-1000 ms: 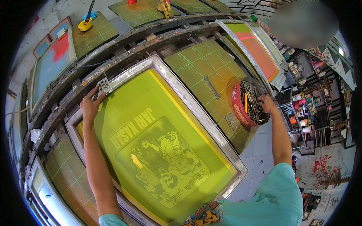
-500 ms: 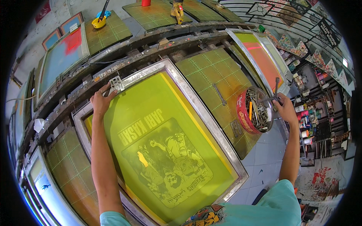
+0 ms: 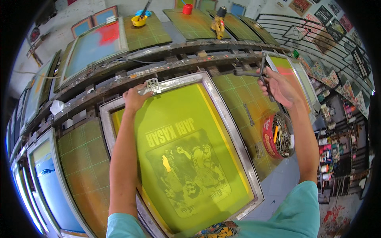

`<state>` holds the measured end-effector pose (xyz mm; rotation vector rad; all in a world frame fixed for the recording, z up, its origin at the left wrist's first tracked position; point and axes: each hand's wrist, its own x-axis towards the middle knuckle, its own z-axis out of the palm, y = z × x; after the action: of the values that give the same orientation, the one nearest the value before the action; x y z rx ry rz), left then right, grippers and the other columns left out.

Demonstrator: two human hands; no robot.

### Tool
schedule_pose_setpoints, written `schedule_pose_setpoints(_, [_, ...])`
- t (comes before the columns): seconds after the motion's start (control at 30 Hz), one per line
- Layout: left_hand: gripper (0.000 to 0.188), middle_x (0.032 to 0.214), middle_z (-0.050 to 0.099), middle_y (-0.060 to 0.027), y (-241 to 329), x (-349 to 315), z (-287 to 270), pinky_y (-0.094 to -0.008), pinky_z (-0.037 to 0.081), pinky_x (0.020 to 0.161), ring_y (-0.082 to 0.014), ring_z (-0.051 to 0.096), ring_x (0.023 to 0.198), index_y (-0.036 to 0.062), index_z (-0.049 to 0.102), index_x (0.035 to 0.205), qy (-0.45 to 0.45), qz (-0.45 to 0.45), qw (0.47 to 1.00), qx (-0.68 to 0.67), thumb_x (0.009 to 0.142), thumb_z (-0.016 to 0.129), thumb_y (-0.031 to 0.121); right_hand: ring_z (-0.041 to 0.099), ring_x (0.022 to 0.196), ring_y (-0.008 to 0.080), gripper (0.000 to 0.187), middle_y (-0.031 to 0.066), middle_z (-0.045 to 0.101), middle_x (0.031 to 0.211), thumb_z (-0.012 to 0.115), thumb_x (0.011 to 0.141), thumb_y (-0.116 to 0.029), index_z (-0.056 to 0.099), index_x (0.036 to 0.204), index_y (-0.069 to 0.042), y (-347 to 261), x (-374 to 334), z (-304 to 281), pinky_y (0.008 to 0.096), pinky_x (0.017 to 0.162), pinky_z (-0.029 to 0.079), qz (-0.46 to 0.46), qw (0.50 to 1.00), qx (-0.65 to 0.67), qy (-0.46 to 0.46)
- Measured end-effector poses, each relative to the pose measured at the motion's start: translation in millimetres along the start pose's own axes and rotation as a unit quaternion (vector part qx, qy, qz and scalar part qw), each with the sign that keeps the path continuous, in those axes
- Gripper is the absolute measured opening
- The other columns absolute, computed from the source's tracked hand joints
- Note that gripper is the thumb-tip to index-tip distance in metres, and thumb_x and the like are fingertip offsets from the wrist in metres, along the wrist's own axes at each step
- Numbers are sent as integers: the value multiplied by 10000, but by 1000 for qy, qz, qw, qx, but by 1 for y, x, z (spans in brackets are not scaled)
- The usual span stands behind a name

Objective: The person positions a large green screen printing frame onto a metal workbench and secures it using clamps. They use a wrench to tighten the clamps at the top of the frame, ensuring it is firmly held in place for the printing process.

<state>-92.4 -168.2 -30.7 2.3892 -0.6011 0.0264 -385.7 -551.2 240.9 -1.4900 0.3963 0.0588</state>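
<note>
A silk-screen frame (image 3: pixel 232 133) with yellow-green mesh and a stencilled picture lies in front of me. At its far edge my left hand (image 3: pixel 135 99) grips a slotted metal bracket (image 3: pixel 154 85), thumb against it. My right hand (image 3: pixel 282 89) is raised past the frame's far right corner. Its fingers are closed round a dark three-armed socket wrench (image 3: pixel 262 68), held above the green board (image 3: pixel 232 87). On that board lie an open-ended spanner (image 3: pixel 249 115) and a flat slotted metal plate (image 3: pixel 259 150).
A round red tin (image 3: pixel 270 137) full of bolts and tools stands right of the frame, below my right forearm. Beyond the dark metal rail (image 3: pixel 174 59) are a yellow bowl (image 3: pixel 139 21), a yellow heat gun (image 3: pixel 218 25) and more boards. Another screen (image 3: pixel 53 182) stands at left.
My right hand has carried the socket wrench from beside the tin, away from me and leftward over the board. My left hand stays at the bracket while the view has shifted.
</note>
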Motion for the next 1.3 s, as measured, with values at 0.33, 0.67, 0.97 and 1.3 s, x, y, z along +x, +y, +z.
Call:
schedule_pose_setpoints(0.33, [673,1350,669,-82,9,-5,2,-483,292,1140,-277,622,1246,216,674,1347,3,-2,1000,27,792,775,584,664,839,134,240,49,689,1030,577,1057,-283,588,1189,-84,27,91,75,329,733,570,-17,997,-44,-69])
schedule_pose_setpoints(0.67, [601,1377,645,-71,15,-8,-2,-448,262,1166,-241,560,1270,256,677,1344,-12,-31,999,11,818,783,527,625,953,140,329,39,659,1004,547,1067,-345,623,1203,-56,31,125,106,307,864,524,-173,954,-234,-77])
schedule_pose_setpoints(0.97, [616,1384,644,-69,17,-11,-1,-434,294,1142,-264,575,1244,223,685,1338,0,-25,1000,10,808,779,521,367,734,107,460,-15,436,878,451,985,-208,482,1398,-7,36,145,110,262,655,355,150,956,-63,-243])
schedule_pose_setpoints(1.3, [592,1388,636,-92,17,-13,1,-479,285,1151,-279,548,1282,241,681,1342,20,-12,1000,8,819,769,504,598,951,374,177,158,700,1000,679,940,-172,721,1030,-25,35,214,182,482,929,451,-225,654,-697,-189])
